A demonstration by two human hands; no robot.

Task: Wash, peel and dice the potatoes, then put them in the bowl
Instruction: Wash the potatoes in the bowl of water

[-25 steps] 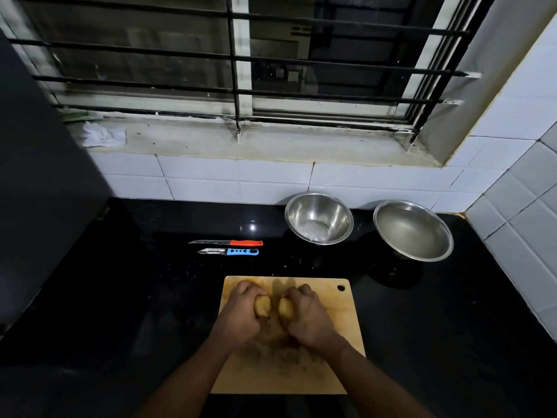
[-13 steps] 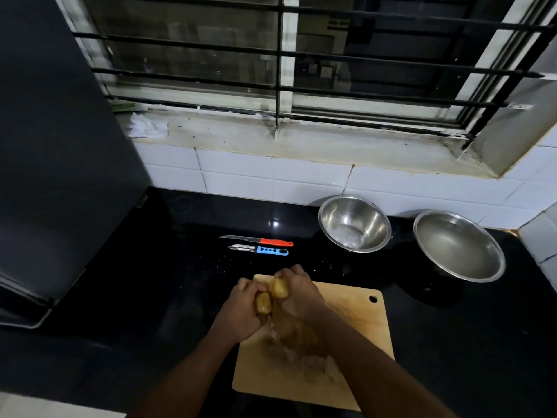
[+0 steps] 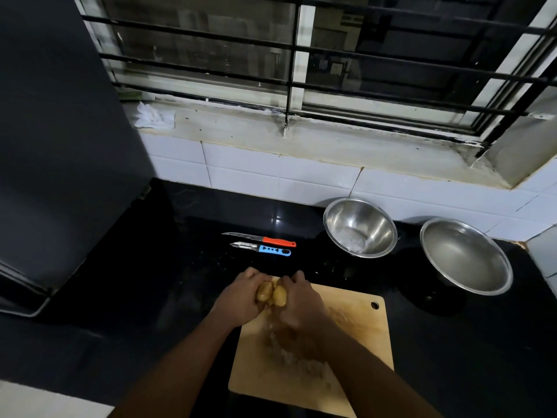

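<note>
My left hand (image 3: pixel 241 297) grips one yellowish potato (image 3: pixel 264 292) and my right hand (image 3: pixel 298 300) grips another potato (image 3: pixel 280 295). The two potatoes touch each other above the far left corner of the wooden cutting board (image 3: pixel 358 327). A knife with an orange handle (image 3: pixel 260 238) and a peeler with a blue handle (image 3: pixel 262 248) lie side by side on the black counter just beyond my hands. Two steel bowls stand at the back right: the nearer-left bowl (image 3: pixel 360 227) and a wider bowl (image 3: pixel 465 256).
A dark tall appliance (image 3: pixel 60 146) fills the left side. White tiles and a window sill with a crumpled white cloth (image 3: pixel 153 116) run behind the black counter (image 3: pixel 150 282). A tiled wall (image 3: pixel 542 251) closes in on the right.
Both hands, each holding a potato, have shifted toward the board's far left corner while staying together. The camera has turned left, so the bowls and board sit further right.
</note>
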